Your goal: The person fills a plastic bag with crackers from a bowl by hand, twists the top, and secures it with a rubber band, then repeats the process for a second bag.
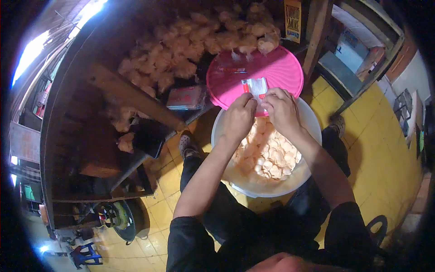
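A small clear plastic bag (256,86) with red and white print is held up over the pink lid (222,81). My left hand (242,115) is closed, pinching the bag's near left edge. Opposite it, my right hand (282,110) is closed with its fingers on the bag's right side. Whether anything is inside the bag cannot be made out. Below both hands stands a large whitish tub (310,131) between my legs, partly filled with pale round crackers (272,156). The lid rests at the tub's far rim, against the shelf edge.
Many filled bags of crackers (181,50) are heaped on the dark wooden shelf ahead. A stack of flat printed bags (185,98) lies at its edge. A yellow box (292,20) stands at the back, near a wooden post (317,36). Yellow tiles (376,149) cover the floor.
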`<state>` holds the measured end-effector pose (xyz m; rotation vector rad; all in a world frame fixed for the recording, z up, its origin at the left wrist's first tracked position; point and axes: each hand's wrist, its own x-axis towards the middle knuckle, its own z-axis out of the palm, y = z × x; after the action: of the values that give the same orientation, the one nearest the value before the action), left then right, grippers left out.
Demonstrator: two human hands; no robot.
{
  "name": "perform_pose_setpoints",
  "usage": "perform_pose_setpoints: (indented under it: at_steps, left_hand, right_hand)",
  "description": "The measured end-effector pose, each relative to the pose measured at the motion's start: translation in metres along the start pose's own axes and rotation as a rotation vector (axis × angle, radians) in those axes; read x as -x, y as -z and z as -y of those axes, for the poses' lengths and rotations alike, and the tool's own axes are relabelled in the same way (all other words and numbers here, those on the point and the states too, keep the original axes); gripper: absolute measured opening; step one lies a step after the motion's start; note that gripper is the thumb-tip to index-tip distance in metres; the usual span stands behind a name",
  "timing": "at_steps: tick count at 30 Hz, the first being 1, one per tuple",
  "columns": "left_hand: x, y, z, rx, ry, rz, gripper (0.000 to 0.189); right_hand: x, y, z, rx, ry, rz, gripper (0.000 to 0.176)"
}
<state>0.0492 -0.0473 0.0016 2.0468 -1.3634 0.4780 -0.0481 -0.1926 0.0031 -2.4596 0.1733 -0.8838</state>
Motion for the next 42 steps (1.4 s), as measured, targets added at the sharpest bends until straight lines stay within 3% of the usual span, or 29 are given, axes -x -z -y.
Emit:
perform_pose_setpoints:
  at_steps: [2,4,7,10,12,14,16,18,20,21,22,24,25,27,28,30,31,32,34,35,36,39,41,42]
  left_hand:
    - [-0.002,-0.001,-0.002,0.005,-0.005,-0.053,0.011]
    - [-0.003,0.001,-0.008,0.037,0.108,-0.052,0.011]
    - [-0.007,0.0,-0.01,0.063,0.227,-0.08,0.012]
    - [-0.008,-0.004,0.0,0.11,0.231,-0.103,0.013]
    - [-0.008,-0.006,0.012,0.102,0.197,-0.141,0.014]
    - [-0.007,-0.004,0.027,0.09,0.169,-0.187,0.017]
    - [-0.005,0.004,0.037,0.077,0.25,-0.122,0.024]
    - [-0.004,0.017,0.037,0.129,0.25,-0.125,0.03]
    - [-0.003,0.032,0.025,-0.057,0.182,-0.219,0.036]
    - [0.001,0.036,0.024,0.134,0.233,-0.185,0.031]
    - [0.001,0.044,0.01,0.129,0.223,-0.183,0.031]
    - [0.005,0.054,-0.028,0.51,0.346,-0.006,0.024]
    - [0.01,0.053,-0.042,0.506,0.343,-0.003,0.024]
    - [0.021,0.048,-0.06,0.804,0.342,-0.024,0.024]
    - [0.026,0.049,-0.055,0.803,0.353,-0.026,0.024]
    - [0.038,0.049,-0.034,0.654,0.44,0.281,0.023]
    - [0.039,0.046,-0.027,0.609,0.311,0.159,0.021]
    - [0.043,0.046,-0.02,0.608,0.314,0.157,0.021]
    - [0.043,0.06,-0.016,0.499,0.423,0.116,0.018]
    - [0.042,0.066,-0.013,0.44,0.45,0.135,0.018]
    - [0.042,0.07,-0.012,0.439,0.455,0.131,0.018]
    - [0.043,0.079,-0.009,0.386,0.394,0.089,0.02]
    - [0.044,0.082,-0.006,0.151,0.356,0.142,0.023]
    - [0.04,0.085,-0.01,0.156,0.363,0.143,0.023]
  right_hand:
    - [0.002,-0.003,0.0,0.071,0.043,-0.03,0.013]
    - [0.003,-0.002,0.002,0.145,0.084,-0.061,0.016]
    - [0.001,0.004,0.004,-0.003,0.074,-0.047,0.019]
    - [-0.001,0.004,0.002,-0.251,-0.024,-0.002,0.013]
    - [-0.005,0.004,-0.003,-0.642,-0.119,0.064,0.009]
    - [-0.004,0.024,-0.002,-0.648,-0.185,0.109,0.01]
    - [-0.002,0.034,-0.011,-1.077,-0.434,0.032,0.011]
    - [-0.001,0.044,-0.021,-0.965,-0.398,0.011,0.01]
    - [0.002,0.049,-0.017,-0.856,-0.368,-0.02,0.01]
    - [0.007,0.048,-0.007,-0.814,-0.373,0.018,0.008]
    - [0.011,0.047,0.001,-0.774,-0.378,0.052,0.007]
    - [0.015,0.045,0.011,-0.772,-0.29,0.139,0.01]
    - [0.015,0.044,0.019,-0.938,-0.318,0.259,0.016]
    - [0.015,0.037,0.021,-1.2,-0.328,0.425,0.03]
    - [0.015,0.039,0.02,-1.203,-0.333,0.435,0.03]
    - [0.01,0.048,0.023,-1.004,-0.414,0.516,0.034]
    - [0.01,0.052,0.021,-1.025,-0.495,0.615,0.041]
    - [0.014,0.049,0.015,-1.025,-0.494,0.619,0.041]
    - [0.016,0.043,0.017,-1.107,-0.356,0.762,0.05]
    - [0.014,0.051,0.017,-0.806,0.009,0.709,0.049]
    - [0.017,0.047,0.015,-0.807,0.011,0.715,0.049]
    - [0.024,0.038,0.011,-0.814,-0.118,0.742,0.042]
    - [0.016,0.042,0.016,-0.796,-0.471,0.765,0.025]
    - [0.014,0.039,0.016,-0.794,-0.475,0.773,0.025]
